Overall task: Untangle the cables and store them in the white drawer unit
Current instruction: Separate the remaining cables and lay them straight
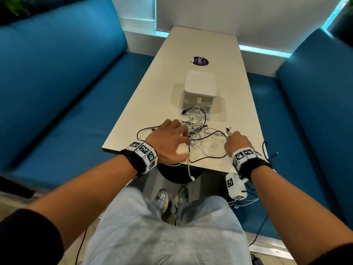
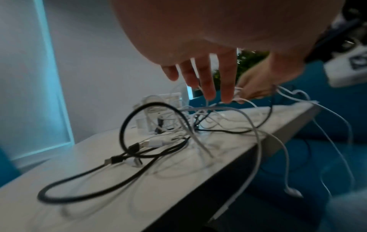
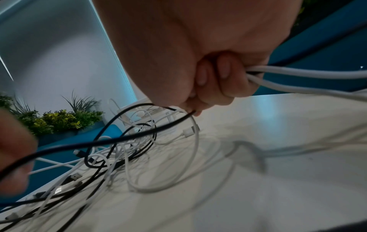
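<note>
A tangle of black and white cables point(image 1: 198, 129) lies on the near end of the white table point(image 1: 238, 104), just in front of the white drawer unit point(image 1: 199, 88), whose drawers are closed. My left hand point(image 1: 170, 140) hovers over the left side of the tangle with fingers point(image 2: 226, 81) straight and spread, tips at the cables point(image 2: 178, 135). My right hand point(image 1: 236, 143) is curled into a fist point(image 3: 210, 84) gripping several white and black cables point(image 3: 298, 73) at the right of the pile. A white cable end point(image 1: 192, 176) hangs over the near table edge.
Blue bench seats point(image 1: 72, 96) flank the narrow table on both sides. A purple round sticker point(image 1: 199, 61) lies beyond the drawer unit. My legs and shoes point(image 1: 172, 201) are below the near table edge. Plants point(image 3: 59, 120) stand behind the left bench.
</note>
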